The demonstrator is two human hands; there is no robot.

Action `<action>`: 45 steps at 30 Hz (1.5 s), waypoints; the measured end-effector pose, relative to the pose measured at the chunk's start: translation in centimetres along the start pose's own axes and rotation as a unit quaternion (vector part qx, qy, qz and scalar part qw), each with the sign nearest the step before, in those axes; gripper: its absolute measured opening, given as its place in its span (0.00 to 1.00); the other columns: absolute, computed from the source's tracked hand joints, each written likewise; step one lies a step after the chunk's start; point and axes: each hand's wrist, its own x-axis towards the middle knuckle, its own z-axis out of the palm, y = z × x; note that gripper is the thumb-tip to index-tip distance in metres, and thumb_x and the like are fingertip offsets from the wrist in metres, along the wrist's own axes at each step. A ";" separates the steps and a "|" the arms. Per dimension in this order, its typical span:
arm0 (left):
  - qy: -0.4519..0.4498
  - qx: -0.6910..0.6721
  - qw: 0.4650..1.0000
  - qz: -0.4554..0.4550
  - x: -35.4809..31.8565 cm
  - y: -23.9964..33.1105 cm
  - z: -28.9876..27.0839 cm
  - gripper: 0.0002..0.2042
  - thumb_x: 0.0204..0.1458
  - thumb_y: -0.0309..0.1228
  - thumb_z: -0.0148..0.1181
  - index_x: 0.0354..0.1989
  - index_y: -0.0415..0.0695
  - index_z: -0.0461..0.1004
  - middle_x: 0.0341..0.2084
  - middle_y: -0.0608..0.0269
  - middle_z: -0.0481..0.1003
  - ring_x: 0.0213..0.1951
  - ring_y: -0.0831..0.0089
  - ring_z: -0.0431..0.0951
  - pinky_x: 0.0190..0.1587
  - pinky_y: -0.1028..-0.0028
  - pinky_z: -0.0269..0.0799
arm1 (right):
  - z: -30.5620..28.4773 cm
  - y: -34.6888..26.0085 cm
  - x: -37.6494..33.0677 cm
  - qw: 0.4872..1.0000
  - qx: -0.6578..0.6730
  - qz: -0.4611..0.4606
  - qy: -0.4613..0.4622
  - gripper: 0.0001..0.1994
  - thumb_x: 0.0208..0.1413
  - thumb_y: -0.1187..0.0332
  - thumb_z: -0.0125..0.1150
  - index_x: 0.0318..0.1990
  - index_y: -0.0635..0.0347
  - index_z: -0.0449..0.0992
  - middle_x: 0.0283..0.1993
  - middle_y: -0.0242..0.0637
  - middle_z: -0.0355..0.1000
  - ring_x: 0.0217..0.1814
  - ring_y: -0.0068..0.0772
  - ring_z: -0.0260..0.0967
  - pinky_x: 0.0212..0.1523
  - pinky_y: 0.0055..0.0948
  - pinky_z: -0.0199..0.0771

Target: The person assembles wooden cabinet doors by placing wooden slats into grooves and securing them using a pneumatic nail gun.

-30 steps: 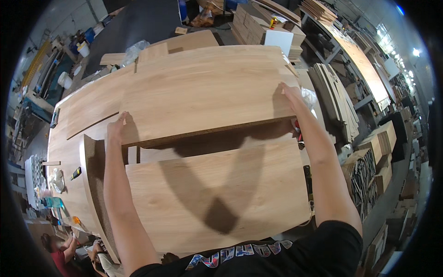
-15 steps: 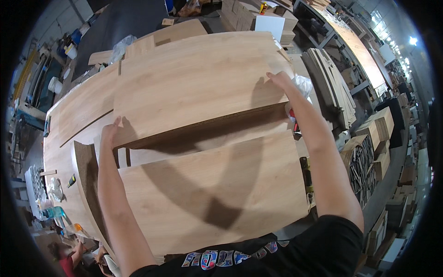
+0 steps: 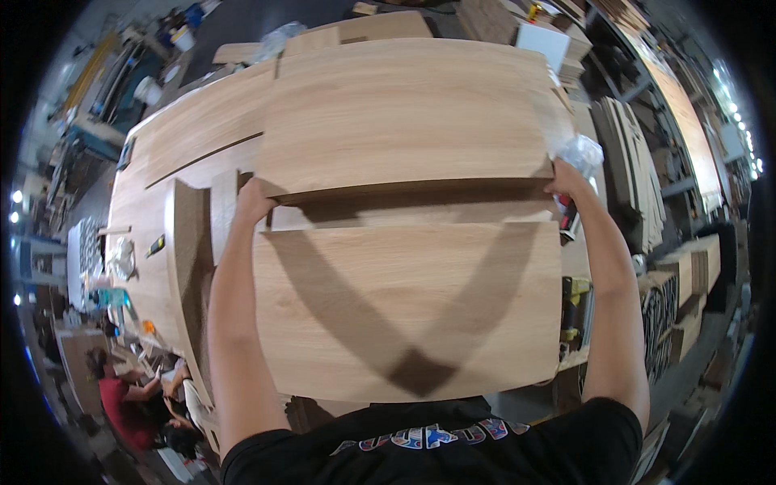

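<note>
A wide light wood-grain panel (image 3: 404,121) lies in front of me, its near edge raised, with a dark gap below it. My left hand (image 3: 255,200) is closed on its near left corner. At the near right corner, my right hand (image 3: 571,179) is closed too, the thumb along the side and the fingers curled underneath, partly hidden. A second wood-grain panel (image 3: 412,315) lies flat nearer to me, crossed by my arms' shadows. Beside my left forearm stands a narrow board (image 3: 187,267) on edge.
On the table at left lie a yellow-and-black tool (image 3: 156,246), a plastic bag (image 3: 121,259) and a teal bottle (image 3: 109,297). Another plastic bag (image 3: 580,153) is by my right hand. Stacked boards (image 3: 630,178) stand at right. A person in red (image 3: 128,404) is at lower left.
My right hand has gone from the panel's top near the right side to its near right corner. My left hand stays at the left corner. The gap between the panels looks narrower. The view has shifted.
</note>
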 end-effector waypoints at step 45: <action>0.224 0.025 0.940 -0.255 -38.3 4.6 1.9 0.34 0.62 0.52 0.71 0.71 0.45 0.76 0.73 0.53 0.74 0.77 0.51 0.67 0.83 0.38 0.50 | 15.1 -20.3 -30.3 0.970 0.068 -0.134 0.192 0.39 0.75 0.53 0.60 0.87 0.58 0.55 0.92 0.50 0.48 0.94 0.60 0.40 0.89 0.68 0.39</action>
